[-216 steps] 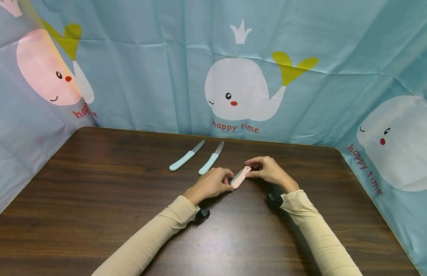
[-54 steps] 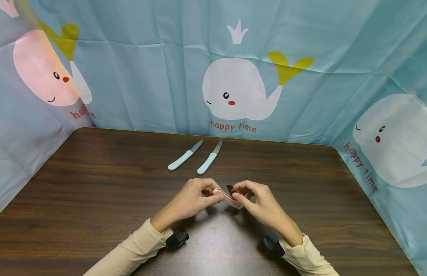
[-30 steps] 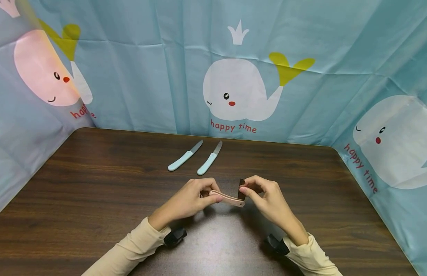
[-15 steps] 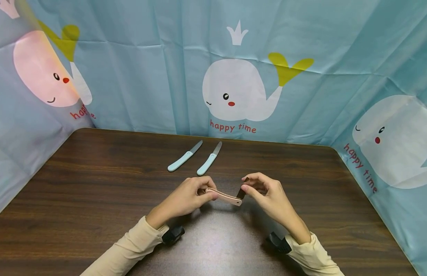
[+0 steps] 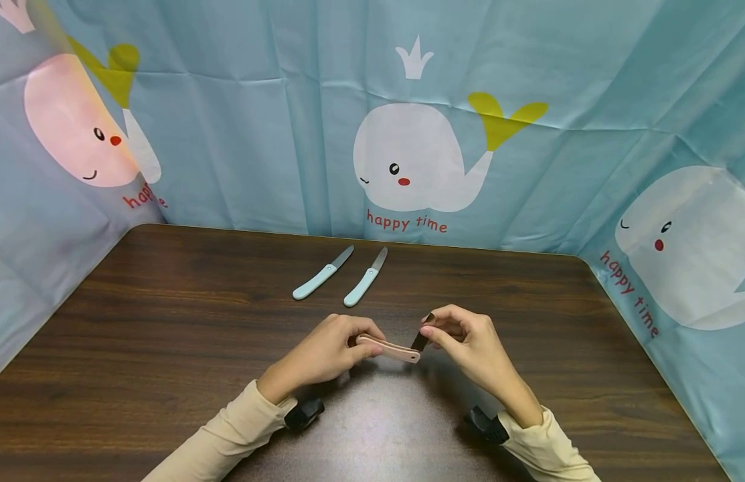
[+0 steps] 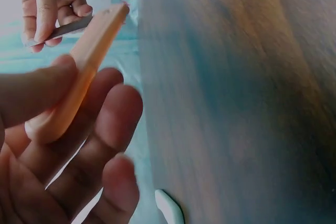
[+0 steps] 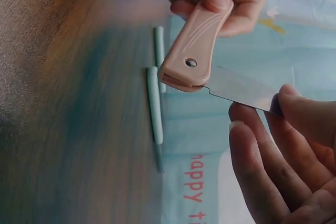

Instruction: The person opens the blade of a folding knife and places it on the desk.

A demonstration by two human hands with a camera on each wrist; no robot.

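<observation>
My left hand (image 5: pixel 324 351) pinches the pink handle of a folding knife (image 5: pixel 393 349) between thumb and fingers, just above the table. At the handle's pivot end, my right hand (image 5: pixel 471 341) pinches the knife's blade (image 5: pixel 419 341) near its tip. The blade stands partly swung out, at an angle to the handle. The right wrist view shows the handle (image 7: pixel 191 45) with a rivet and grooved lines, and the metal blade (image 7: pixel 239 87) coming from its slot. Seen from the left wrist, the handle (image 6: pixel 89 61) lies between thumb and forefinger.
Two light-blue folding knives, the left one (image 5: pixel 314 281) and the right one (image 5: pixel 361 286), lie unfolded on the brown table (image 5: pixel 185 321) beyond my hands. A blue curtain with whale prints (image 5: pixel 258 147) hangs along the table's back and sides.
Earlier the pink knife was folded, farther back between both hands. It has come nearer, and the blade has swung out of the handle, farther in the last two seconds. The blue knives stayed put.
</observation>
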